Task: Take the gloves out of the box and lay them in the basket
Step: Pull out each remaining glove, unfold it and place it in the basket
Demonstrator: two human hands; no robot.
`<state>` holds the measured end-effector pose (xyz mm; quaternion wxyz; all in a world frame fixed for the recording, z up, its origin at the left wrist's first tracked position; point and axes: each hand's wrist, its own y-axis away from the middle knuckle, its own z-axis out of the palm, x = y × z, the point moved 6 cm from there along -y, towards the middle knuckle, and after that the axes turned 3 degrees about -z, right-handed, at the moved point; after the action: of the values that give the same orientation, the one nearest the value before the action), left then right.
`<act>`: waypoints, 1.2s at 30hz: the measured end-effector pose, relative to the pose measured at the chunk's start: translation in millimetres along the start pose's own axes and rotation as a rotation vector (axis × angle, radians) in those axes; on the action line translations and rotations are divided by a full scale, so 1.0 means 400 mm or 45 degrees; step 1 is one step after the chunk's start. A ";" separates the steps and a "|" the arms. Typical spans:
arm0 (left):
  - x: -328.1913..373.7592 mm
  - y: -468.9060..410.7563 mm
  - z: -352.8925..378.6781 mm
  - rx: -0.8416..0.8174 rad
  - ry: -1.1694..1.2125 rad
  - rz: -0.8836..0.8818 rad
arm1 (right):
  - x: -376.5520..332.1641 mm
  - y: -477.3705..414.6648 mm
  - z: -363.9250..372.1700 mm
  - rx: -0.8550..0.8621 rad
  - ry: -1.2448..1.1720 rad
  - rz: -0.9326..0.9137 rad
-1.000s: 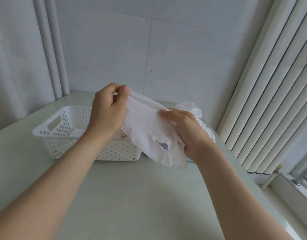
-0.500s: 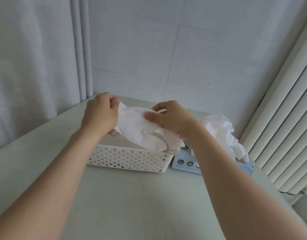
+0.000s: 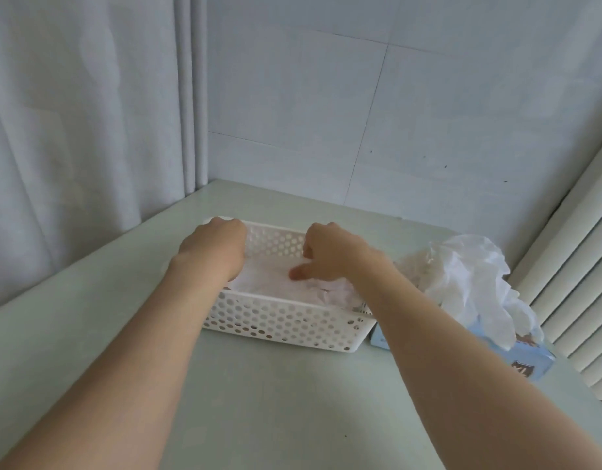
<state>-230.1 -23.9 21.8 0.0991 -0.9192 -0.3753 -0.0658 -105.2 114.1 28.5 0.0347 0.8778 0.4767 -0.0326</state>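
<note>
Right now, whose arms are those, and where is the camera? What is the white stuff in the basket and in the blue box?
There is no machine here. These are a person's bare arms; the camera sits on their head, looking down. The left hand and right hand reach into a white basket with holes, on a table. Under them lies a white glove; the right thumb touches it, but the fingers curl out of sight, so I cannot tell whether they grip it. Beside the basket stands a blue box with more gloves bunching out of its top.
</note>
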 end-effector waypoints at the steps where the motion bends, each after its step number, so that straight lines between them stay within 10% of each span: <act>1: 0.003 0.004 -0.003 0.003 -0.034 -0.001 | -0.005 0.006 -0.011 0.045 0.104 0.003; 7: 0.026 0.021 -0.019 -0.006 -0.064 0.114 | -0.042 0.061 -0.094 0.365 0.357 -0.059; 13: 0.039 0.051 0.004 -0.411 0.162 0.162 | -0.053 0.110 -0.019 -0.333 -0.155 -0.180; 29: 0.043 0.057 0.027 -0.629 -0.005 0.170 | -0.062 0.133 0.026 -0.675 -0.235 -0.070; 36: 0.041 0.049 0.023 -0.620 -0.003 0.150 | -0.038 0.098 -0.009 0.018 -0.191 -0.123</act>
<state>-204.1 -24.3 13.3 -0.1221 -0.9364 -0.2943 -0.1471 -80.4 80.6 34.7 0.0623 0.8490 0.5144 -0.1032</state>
